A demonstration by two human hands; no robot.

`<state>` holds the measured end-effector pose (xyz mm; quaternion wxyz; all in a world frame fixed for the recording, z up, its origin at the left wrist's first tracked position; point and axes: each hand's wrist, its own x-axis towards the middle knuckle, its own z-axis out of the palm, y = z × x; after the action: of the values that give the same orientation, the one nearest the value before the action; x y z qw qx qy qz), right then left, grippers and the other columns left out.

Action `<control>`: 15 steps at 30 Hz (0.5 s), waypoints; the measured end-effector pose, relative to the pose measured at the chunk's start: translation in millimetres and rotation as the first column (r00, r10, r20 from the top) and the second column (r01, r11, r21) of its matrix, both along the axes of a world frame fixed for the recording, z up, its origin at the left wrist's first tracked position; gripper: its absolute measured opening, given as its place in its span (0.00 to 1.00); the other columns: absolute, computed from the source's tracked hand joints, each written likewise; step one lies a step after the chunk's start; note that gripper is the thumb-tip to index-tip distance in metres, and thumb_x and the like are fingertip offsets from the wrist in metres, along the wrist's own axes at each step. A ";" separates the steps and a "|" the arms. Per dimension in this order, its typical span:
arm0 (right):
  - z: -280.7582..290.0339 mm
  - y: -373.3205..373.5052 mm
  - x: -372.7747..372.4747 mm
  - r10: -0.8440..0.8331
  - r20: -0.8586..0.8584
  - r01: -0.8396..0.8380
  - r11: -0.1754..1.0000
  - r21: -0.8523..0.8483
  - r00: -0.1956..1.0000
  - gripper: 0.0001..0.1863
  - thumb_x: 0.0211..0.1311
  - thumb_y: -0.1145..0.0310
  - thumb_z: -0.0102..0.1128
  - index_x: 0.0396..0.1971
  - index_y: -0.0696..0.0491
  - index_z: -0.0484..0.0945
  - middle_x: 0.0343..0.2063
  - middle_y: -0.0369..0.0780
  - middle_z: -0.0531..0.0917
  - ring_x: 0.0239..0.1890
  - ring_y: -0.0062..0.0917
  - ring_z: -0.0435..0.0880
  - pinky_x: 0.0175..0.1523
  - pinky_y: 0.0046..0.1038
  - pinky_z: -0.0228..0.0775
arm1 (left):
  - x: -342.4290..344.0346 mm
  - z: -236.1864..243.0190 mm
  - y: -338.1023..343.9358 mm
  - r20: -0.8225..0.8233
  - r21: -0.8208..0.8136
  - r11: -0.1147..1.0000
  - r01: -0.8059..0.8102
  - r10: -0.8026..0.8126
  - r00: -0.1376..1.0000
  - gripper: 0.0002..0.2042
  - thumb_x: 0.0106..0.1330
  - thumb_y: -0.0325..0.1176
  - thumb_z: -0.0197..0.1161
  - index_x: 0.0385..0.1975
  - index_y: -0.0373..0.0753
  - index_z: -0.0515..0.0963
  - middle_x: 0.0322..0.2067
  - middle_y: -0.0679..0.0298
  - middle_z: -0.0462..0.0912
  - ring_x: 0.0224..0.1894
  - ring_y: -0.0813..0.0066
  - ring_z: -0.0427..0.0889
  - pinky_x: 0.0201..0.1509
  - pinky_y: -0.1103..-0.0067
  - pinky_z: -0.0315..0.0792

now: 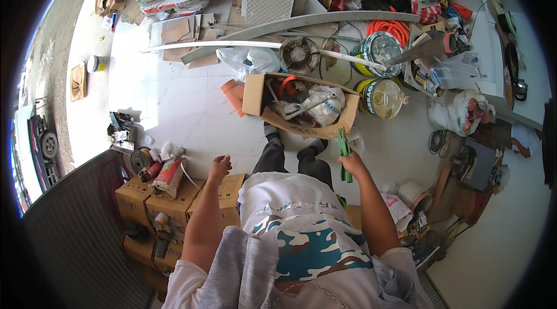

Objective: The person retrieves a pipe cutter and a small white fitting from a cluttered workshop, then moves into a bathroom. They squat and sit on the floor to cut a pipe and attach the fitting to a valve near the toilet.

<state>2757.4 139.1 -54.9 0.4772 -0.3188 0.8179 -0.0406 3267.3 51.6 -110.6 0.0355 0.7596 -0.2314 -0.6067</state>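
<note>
My right hand [352,164] is closed around a long, narrow green object [344,145], whose exact kind I cannot make out. It points away from me, with its far end close to the near right corner of an open cardboard box [253,95]. Inside that box lie a white plastic bag [326,106], an orange curved piece [286,85] and other items partly hidden. My left hand [219,169] is raised on the left with its fingers curled in, and nothing shows in it. Below it stand stacked cardboard cartons [223,193].
Paint buckets [377,100] stand right of the box, beside a hand saw [426,51]. Beyond the box lie a long grey bar [261,27], a round cast burner [299,55] and a clear plastic bag [248,62]. An orange pipe [233,97] rests left of the box.
</note>
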 end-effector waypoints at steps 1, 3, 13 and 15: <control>4.6 -6.4 4.5 0.031 0.016 -0.030 0.999 -0.040 0.999 0.16 0.49 0.63 0.61 0.31 0.61 0.79 0.24 0.48 0.83 0.28 0.37 0.82 0.40 0.38 0.74 | -6.0 -0.2 -17.1 -0.022 -0.032 0.999 -0.008 0.007 1.000 0.21 0.70 0.45 0.61 0.52 0.33 0.77 0.35 0.63 0.83 0.34 0.76 0.82 0.35 0.78 0.75; 13.6 -12.3 7.9 0.062 0.054 -0.061 0.998 -0.029 0.997 0.17 0.49 0.62 0.63 0.34 0.61 0.79 0.26 0.48 0.83 0.30 0.38 0.83 0.41 0.37 0.74 | -18.0 1.4 -48.3 -0.046 -0.086 0.996 0.003 -0.007 0.999 0.21 0.70 0.45 0.61 0.52 0.33 0.77 0.35 0.63 0.83 0.34 0.76 0.82 0.34 0.78 0.75; 26.0 82.4 -45.4 -0.222 -0.002 0.209 0.915 0.345 0.975 0.26 0.48 0.58 0.65 0.46 0.60 0.81 0.41 0.52 0.86 0.45 0.44 0.85 0.52 0.37 0.75 | -56.4 -3.7 -86.2 -0.024 -0.113 0.969 0.219 -0.223 0.974 0.17 0.68 0.40 0.64 0.51 0.36 0.78 0.33 0.66 0.82 0.34 0.78 0.82 0.36 0.79 0.75; 19.9 115.2 -62.4 -0.313 -0.015 0.295 0.877 0.379 0.950 0.27 0.48 0.58 0.66 0.46 0.61 0.81 0.42 0.53 0.85 0.45 0.43 0.85 0.52 0.37 0.75 | -61.7 -5.7 -73.6 -0.006 -0.089 0.955 0.283 -0.284 0.959 0.15 0.66 0.38 0.67 0.47 0.36 0.81 0.31 0.68 0.83 0.33 0.79 0.82 0.35 0.79 0.75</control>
<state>2695.0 254.2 -35.0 0.5362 -0.0876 0.8388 0.0354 3205.6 -22.0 -116.3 -0.0167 0.7105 -0.3637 -0.6021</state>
